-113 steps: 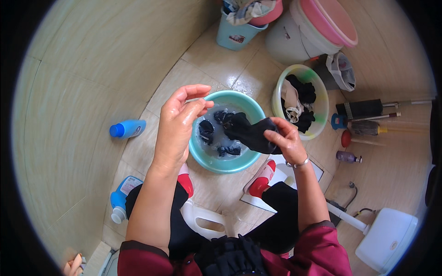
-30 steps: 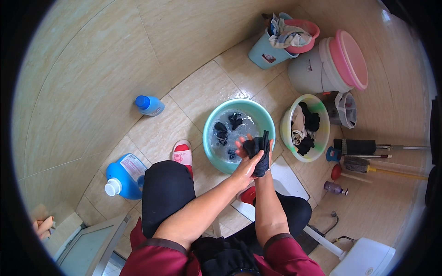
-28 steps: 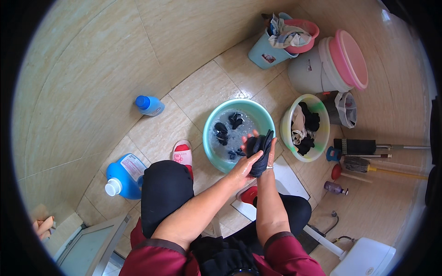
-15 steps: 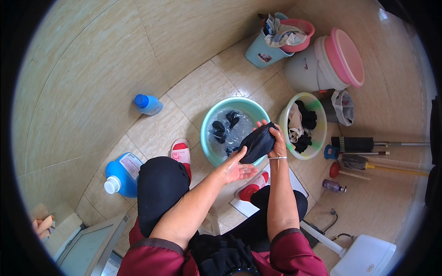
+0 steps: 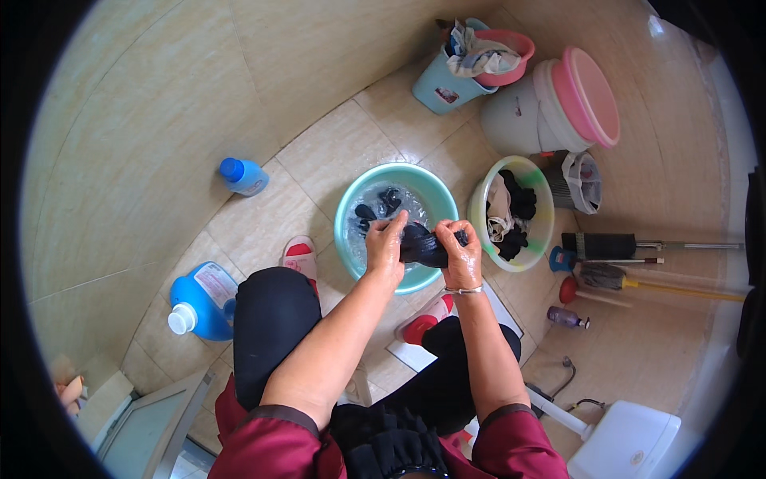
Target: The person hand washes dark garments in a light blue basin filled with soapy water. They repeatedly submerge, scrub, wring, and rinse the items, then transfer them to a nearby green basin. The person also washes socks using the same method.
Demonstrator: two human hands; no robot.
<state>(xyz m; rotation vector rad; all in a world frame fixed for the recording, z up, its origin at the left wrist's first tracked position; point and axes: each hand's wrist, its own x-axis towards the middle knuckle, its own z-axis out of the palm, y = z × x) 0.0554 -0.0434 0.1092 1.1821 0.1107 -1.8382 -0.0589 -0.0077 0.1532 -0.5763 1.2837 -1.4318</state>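
Observation:
Both my hands grip a wet black sock-like cloth (image 5: 423, 246) above the near rim of a mint-green basin (image 5: 437, 182). My left hand (image 5: 386, 249) is closed on its left end, fingers partly hidden behind the fabric. On the other end, my right hand (image 5: 461, 257) pinches a gathered bunch, a dark bit poking out past the fingers. The cloth is twisted and folded between them. Soapy water stands in the basin, with several small black cloth pieces (image 5: 389, 199) afloat on the left side.
Right of the basin stands a pale green tub (image 5: 479, 203) of dark and beige clothes. Beyond are a waste bin (image 5: 589, 184), a bucket (image 5: 519, 112) and a blue pail (image 5: 439, 88). Blue bottles (image 5: 244, 177) (image 5: 203, 299) stand left. Brushes and a plunger (image 5: 568, 289) lie right.
The black cloth was spread over my right hand, with my left palm open beneath it. Now it is bunched up, and my left fingers have closed on its left end.

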